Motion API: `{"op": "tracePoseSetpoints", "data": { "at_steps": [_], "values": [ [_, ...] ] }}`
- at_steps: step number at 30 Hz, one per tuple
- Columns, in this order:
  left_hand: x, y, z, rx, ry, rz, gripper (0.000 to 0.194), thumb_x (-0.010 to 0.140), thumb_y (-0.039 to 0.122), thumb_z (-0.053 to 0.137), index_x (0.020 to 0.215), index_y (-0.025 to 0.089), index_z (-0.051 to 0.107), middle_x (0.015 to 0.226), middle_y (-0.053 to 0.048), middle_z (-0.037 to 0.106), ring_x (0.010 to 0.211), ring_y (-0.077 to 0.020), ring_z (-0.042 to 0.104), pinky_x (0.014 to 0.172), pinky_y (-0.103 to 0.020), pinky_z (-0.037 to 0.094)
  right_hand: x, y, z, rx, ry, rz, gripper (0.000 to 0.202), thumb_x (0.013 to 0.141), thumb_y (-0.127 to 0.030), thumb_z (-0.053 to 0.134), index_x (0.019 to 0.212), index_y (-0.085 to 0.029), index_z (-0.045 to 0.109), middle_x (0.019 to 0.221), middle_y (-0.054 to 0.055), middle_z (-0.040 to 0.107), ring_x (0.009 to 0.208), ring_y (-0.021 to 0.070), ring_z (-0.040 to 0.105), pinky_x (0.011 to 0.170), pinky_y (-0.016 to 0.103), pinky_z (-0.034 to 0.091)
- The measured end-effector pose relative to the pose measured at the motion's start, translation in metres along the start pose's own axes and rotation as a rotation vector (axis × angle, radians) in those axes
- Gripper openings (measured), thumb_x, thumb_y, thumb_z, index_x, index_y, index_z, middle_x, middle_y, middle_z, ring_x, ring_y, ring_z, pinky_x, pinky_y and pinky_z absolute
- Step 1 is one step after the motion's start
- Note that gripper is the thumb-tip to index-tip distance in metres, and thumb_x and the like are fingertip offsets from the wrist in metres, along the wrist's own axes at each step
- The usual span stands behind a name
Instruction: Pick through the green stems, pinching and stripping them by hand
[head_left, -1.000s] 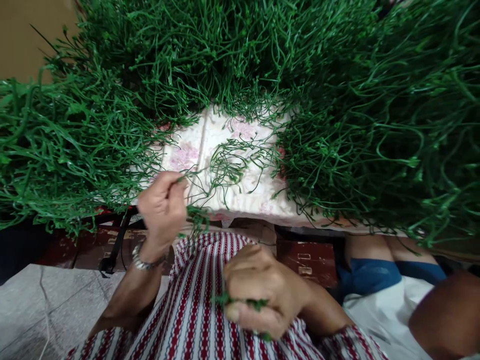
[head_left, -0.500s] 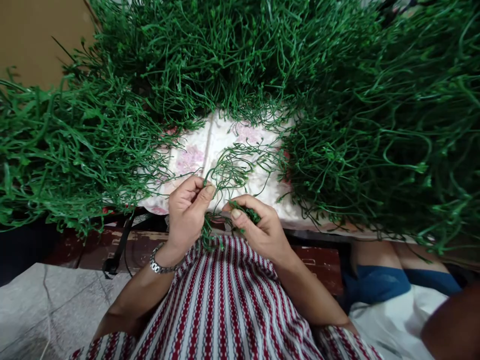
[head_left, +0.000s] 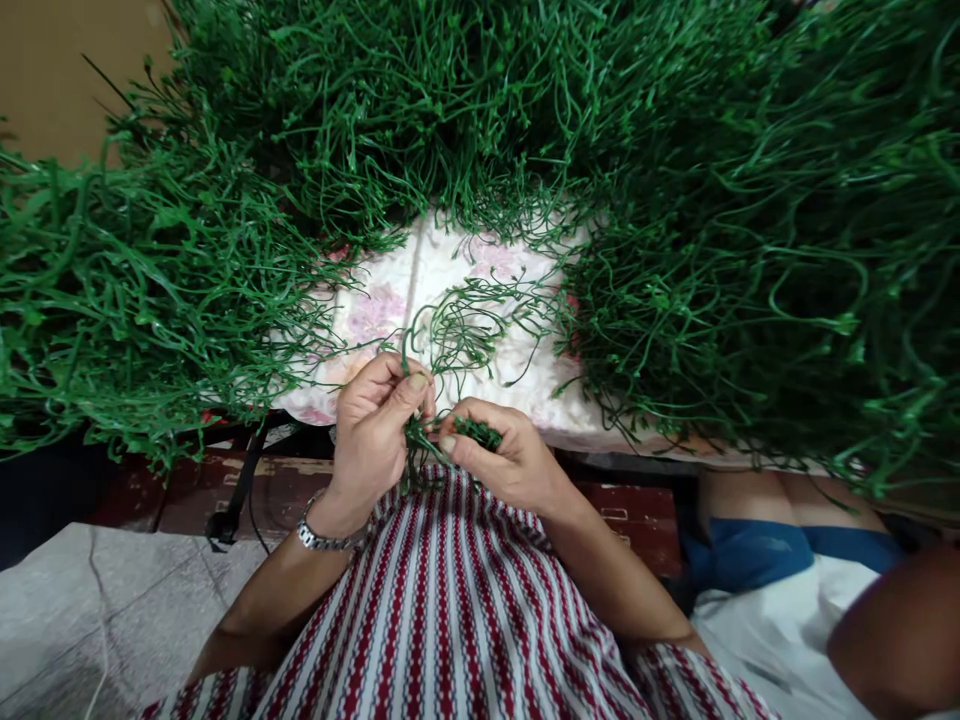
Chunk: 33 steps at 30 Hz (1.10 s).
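Close to my lap, my left hand (head_left: 379,420) is closed, thumb and forefinger pinching thin green stems (head_left: 461,335). Their curly upper ends with small bud-like tips spread over the cloth, and their lower ends hang beneath the fingers. Just to the right, my right hand (head_left: 495,450) is closed around a small dark-green bunch of stem tips (head_left: 478,432). Its thumb and forefinger meet at the lower stems beside my left hand. The exact pinch point is partly hidden by the fingers.
Large heaps of similar green stems lie at the left (head_left: 150,290), back (head_left: 450,100) and right (head_left: 750,260). A white flowered cloth (head_left: 375,310) covers the surface between them. Below its edge is a dark red wooden plank (head_left: 300,490). Another person's knees (head_left: 780,540) are at the right.
My right hand has moved slightly left and down, closer to my left hand, drawing the lower stems together. My left hand stays nearly in place with its pinch.
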<state>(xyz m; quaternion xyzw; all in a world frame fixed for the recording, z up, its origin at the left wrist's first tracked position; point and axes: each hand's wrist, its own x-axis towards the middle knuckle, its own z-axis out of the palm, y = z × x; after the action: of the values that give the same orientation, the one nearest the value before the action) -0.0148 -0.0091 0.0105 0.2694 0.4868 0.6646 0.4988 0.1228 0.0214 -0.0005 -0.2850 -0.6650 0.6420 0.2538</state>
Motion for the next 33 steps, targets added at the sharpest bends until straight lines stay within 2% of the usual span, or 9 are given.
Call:
{"op": "tracePoseSetpoints", "data": {
  "at_steps": [7,11,13,16,20,23,26,29,33],
  "values": [
    [-0.002,-0.004,0.004,0.021,0.073,0.034,0.017,0.076,0.025,0.065,0.070,0.018,0.051,0.058,0.004,0.050,0.051,-0.0065,0.045,0.048,-0.017,0.036,-0.003,-0.003,-0.003,-0.155,0.024,-0.058,0.026,0.087,-0.038,0.053,0.079,-0.014,0.056,0.066,-0.001,0.052,0.060,0.0087,0.047,0.057,0.021,0.038],
    [-0.002,-0.007,0.010,0.016,0.068,0.044,0.014,0.077,0.024,0.064,0.071,0.018,0.053,0.061,0.004,0.050,0.054,-0.0064,0.046,0.052,-0.017,0.038,-0.004,-0.001,0.004,-0.388,0.176,-0.196,0.030,0.077,-0.040,0.066,0.090,-0.016,0.055,0.079,0.002,0.058,0.069,0.0126,0.054,0.064,0.025,0.044],
    [-0.003,-0.008,0.012,-0.013,0.069,0.048,0.014,0.077,0.022,0.064,0.070,0.017,0.053,0.061,0.004,0.050,0.055,-0.0064,0.046,0.054,-0.018,0.039,-0.004,0.003,0.006,-0.543,0.237,-0.281,0.034,0.078,-0.038,0.066,0.100,-0.016,0.053,0.088,0.006,0.060,0.079,0.0158,0.056,0.071,0.028,0.046],
    [-0.003,-0.009,0.012,-0.022,0.072,0.060,0.016,0.075,0.022,0.066,0.068,0.017,0.053,0.060,0.004,0.050,0.054,-0.0062,0.046,0.055,-0.018,0.039,-0.003,0.009,0.007,-0.699,0.283,-0.358,0.022,0.085,-0.028,0.056,0.104,-0.017,0.051,0.089,0.007,0.059,0.083,0.0176,0.055,0.072,0.030,0.047],
    [-0.004,-0.010,0.009,0.015,0.070,0.074,0.017,0.074,0.023,0.066,0.066,0.017,0.052,0.060,0.004,0.053,0.055,-0.0073,0.051,0.058,-0.020,0.041,-0.003,0.012,0.004,-0.799,0.293,-0.374,0.010,0.088,-0.021,0.048,0.095,-0.018,0.055,0.080,0.006,0.057,0.076,0.0170,0.052,0.065,0.029,0.045],
    [-0.003,-0.010,0.006,0.054,0.098,0.108,0.018,0.073,0.024,0.067,0.066,0.017,0.053,0.061,0.003,0.055,0.058,-0.0082,0.053,0.061,-0.021,0.043,-0.003,0.009,0.001,-0.790,0.281,-0.362,0.010,0.089,-0.022,0.048,0.083,-0.017,0.055,0.073,0.004,0.052,0.071,0.0157,0.049,0.062,0.028,0.042],
    [-0.001,-0.010,0.006,0.041,0.097,0.110,0.017,0.074,0.026,0.066,0.069,0.017,0.053,0.063,0.003,0.058,0.060,-0.0098,0.056,0.062,-0.022,0.045,-0.003,0.005,0.001,-0.683,0.202,-0.344,0.014,0.088,-0.022,0.048,0.076,-0.018,0.052,0.069,0.002,0.047,0.065,0.0137,0.046,0.058,0.026,0.039],
    [-0.001,-0.010,0.006,0.032,0.050,0.053,0.017,0.077,0.030,0.064,0.074,0.019,0.052,0.063,0.003,0.059,0.053,-0.0089,0.053,0.053,-0.021,0.044,-0.004,0.002,0.001,-0.549,0.150,-0.323,0.017,0.088,-0.020,0.047,0.072,-0.018,0.049,0.065,0.000,0.044,0.062,0.0119,0.044,0.056,0.025,0.037],
    [-0.005,-0.012,0.001,0.091,-0.034,-0.053,0.018,0.080,0.034,0.061,0.077,0.019,0.050,0.062,0.003,0.057,0.047,-0.0075,0.048,0.043,-0.017,0.037,-0.006,0.001,-0.004,-0.490,0.160,-0.285,0.016,0.087,-0.019,0.048,0.071,-0.017,0.048,0.064,-0.001,0.044,0.061,0.0112,0.044,0.057,0.024,0.034]
  ]
}}
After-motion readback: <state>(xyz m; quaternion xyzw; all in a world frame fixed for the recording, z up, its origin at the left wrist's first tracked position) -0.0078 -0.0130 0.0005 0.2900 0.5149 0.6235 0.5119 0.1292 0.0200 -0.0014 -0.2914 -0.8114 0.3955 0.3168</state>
